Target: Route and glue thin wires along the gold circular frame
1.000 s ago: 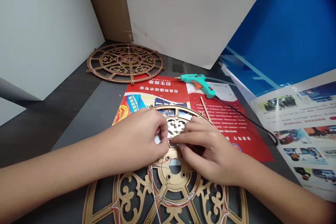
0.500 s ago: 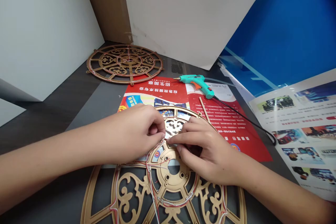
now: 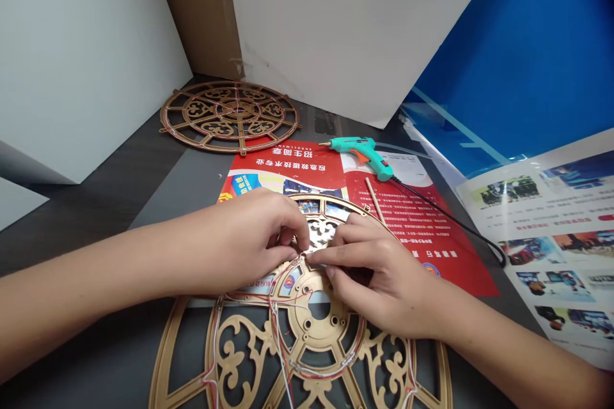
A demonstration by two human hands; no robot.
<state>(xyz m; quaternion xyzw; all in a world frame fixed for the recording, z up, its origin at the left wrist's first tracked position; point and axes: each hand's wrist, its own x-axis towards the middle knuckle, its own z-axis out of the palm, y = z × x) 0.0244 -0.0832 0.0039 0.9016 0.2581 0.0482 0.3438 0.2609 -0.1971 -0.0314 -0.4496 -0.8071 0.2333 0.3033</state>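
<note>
A round gold openwork frame (image 3: 319,326) with scrollwork and a central hub lies in front of me. Thin red and white wires (image 3: 274,314) run along its inner ring and spokes. My left hand (image 3: 261,236) is curled over the ring's upper left, thumb and index finger closing on the wires beside the hub; the exact contact is partly hidden. From the other side, my right hand (image 3: 378,275) stretches its index fingertip onto the same spot on the ring. Its thumb stays apart, over the hub's right side, with nothing visible between thumb and finger.
A second wired round frame (image 3: 230,144) lies at the back left. Right of it, a teal glue gun (image 3: 357,148) with a black cord (image 3: 446,211) rests on a red printed sheet (image 3: 451,268), near a thin stick (image 3: 375,199). White panels (image 3: 336,25) stand behind.
My left index finger has lifted slightly and shifted right, widening the gap to the thumb. My right hand keeps its place on the ring. The view has shifted very slightly.
</note>
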